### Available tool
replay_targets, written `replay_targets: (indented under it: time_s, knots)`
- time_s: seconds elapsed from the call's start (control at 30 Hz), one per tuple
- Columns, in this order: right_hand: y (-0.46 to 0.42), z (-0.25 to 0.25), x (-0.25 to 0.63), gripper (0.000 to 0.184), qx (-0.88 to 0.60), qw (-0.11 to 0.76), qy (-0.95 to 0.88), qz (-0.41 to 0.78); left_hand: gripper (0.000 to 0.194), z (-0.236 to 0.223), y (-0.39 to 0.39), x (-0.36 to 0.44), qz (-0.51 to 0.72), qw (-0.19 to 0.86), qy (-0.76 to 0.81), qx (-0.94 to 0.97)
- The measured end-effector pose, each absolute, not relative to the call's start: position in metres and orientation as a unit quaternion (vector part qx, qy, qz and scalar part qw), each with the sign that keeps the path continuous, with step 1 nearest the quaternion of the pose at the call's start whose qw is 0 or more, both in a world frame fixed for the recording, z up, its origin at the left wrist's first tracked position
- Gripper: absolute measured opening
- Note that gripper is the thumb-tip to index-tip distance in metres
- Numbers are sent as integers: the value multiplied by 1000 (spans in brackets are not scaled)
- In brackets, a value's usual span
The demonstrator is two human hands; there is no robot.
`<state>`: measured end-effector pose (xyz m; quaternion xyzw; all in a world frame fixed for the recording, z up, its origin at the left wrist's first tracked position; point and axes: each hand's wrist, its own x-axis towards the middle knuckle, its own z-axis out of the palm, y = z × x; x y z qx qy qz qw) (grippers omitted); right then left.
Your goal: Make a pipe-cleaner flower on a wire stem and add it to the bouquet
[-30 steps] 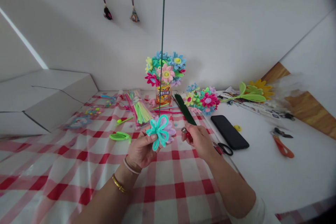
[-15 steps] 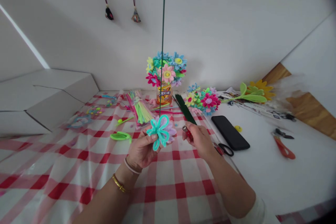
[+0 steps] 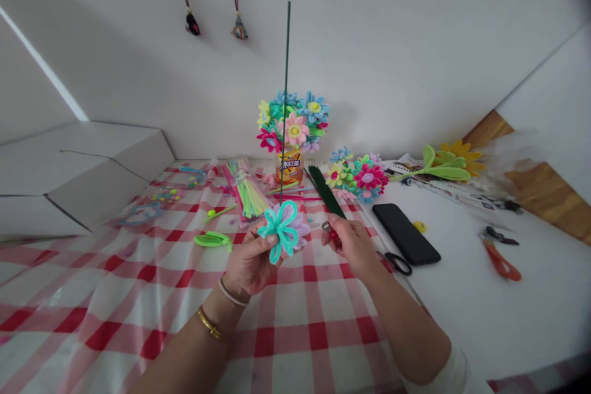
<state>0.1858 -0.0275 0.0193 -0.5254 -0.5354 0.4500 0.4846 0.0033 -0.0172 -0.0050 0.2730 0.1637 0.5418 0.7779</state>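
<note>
1. One teal flower (image 3: pixel 279 231), over the checked cloth (image 3: pixel 318 335), serves as our dial's centre, with twelve at the top of the view.
2. One left hand (image 3: pixel 253 261) pinches that bloom and one lilac flower (image 3: pixel 301 231) behind it between thumb and fingers. We judge the pinch serves to press both together and support one green stem (image 3: pixel 286 74), upright at twelve; its lower end is hidden from us.
3. One right hand (image 3: pixel 353 246), at three, has fingers closed round one red lighter (image 3: pixel 330 232), apart from the petals. We judge the low grip leaves its metal end free.
4. At twelve, one orange container (image 3: pixel 290 169) holds one bouquet (image 3: pixel 295 129), presumably for support; overlapping blooms defeat our count.
5. At two, we record one bundle of dark stems (image 3: pixel 325 191) and one flower cluster (image 3: pixel 364 175); at nine, one green leaf piece (image 3: pixel 213 239).
6. At three, one phone (image 3: pixel 406 234); just past it, one pair of scissors (image 3: pixel 391 254).
7. Around eleven, two charms (image 3: pixel 192 24) hang.
</note>
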Motion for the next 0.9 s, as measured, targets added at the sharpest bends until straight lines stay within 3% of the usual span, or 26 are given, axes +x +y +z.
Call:
replay_targets:
  time_s: [0.9]
  knots:
    - [-27, 14, 184, 44, -528, 482, -533, 452, 22, 0, -19, 5, 535, 776, 130, 307]
